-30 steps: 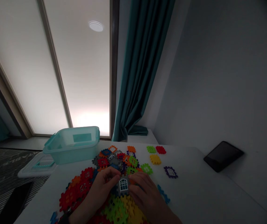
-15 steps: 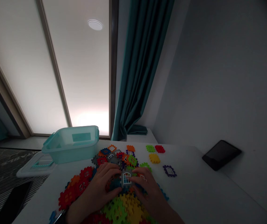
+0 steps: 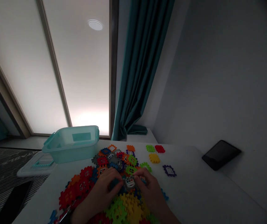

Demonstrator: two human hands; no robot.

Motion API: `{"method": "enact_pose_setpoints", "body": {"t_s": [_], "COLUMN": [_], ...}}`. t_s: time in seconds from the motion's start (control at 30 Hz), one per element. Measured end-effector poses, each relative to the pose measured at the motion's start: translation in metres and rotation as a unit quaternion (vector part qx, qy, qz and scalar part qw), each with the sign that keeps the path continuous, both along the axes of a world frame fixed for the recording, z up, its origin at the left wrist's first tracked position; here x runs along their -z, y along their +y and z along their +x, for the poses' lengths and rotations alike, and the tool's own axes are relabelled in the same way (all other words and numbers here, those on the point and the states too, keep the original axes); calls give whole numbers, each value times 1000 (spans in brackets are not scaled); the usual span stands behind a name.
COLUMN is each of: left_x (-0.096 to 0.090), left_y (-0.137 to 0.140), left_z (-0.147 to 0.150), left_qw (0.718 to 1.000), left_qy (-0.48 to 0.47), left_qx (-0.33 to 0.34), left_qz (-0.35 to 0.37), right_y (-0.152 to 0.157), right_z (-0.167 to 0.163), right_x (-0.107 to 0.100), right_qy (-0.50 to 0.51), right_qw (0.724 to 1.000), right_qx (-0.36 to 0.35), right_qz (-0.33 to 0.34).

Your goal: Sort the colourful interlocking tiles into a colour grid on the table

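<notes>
Between my hands is a grey window building tile [image 3: 130, 183] with a white lattice, held above the pile and tilted. My left hand [image 3: 107, 188] pinches its left edge between thumb and fingers. At its right edge my right hand [image 3: 148, 188] grips it the same way. Beneath lie yellow interlocking tiles [image 3: 133, 208] and green tiles [image 3: 116, 210], partly hidden by my hands. Left of my left hand are joined red tiles [image 3: 73, 193]. Beyond my hands a mixed heap of tiles [image 3: 114, 158] in grey, orange, blue and red spreads on the table.
A teal plastic bin [image 3: 72, 146] stands at the table's back left, its lid [image 3: 35, 165] beside it. Loose yellow [image 3: 154, 158], red [image 3: 159, 149] and purple [image 3: 169, 170] tiles lie to the right. A black tablet-like object [image 3: 221, 155] is by the wall.
The grey window tile has tipped from facing me to a flatter tilt and come slightly lower and to the right. Both hands have shifted with it, their fingers now closer around its edges.
</notes>
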State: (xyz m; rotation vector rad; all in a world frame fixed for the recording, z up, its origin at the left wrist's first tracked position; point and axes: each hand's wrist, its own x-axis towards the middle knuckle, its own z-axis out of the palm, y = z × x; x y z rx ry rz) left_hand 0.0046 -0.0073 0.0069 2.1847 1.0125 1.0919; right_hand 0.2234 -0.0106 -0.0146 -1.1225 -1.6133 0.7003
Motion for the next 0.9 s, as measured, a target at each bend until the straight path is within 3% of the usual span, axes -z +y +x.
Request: {"method": "enact_pose_setpoints", "body": {"t_s": [0.27,0.4,0.53,0.7,0.9], "left_x": [0,-1,0,-2,-8], "left_y": [-1,-2,-3,-7,-10], "left_z": [9,9,7,6,3], "left_qw": [978,975,989,999,999], "left_qy": [-95,-88,-49,-1,4], "left_qx": [2,3,-18,-25,-7], "left_qz": [-187,-205,-140,-30,-52], "right_y": [4,1,-2,-3,-1], "right_z": [-6,-6,-2,3,9], "right_x": [7,4,-1,0,1], "right_qy": [114,85,-51,-149,-202], "right_qw": [987,990,998,975,942], "right_qx": [-23,-26,-16,-19,-37], "right_qz": [-108,-108,13,165,264]}}
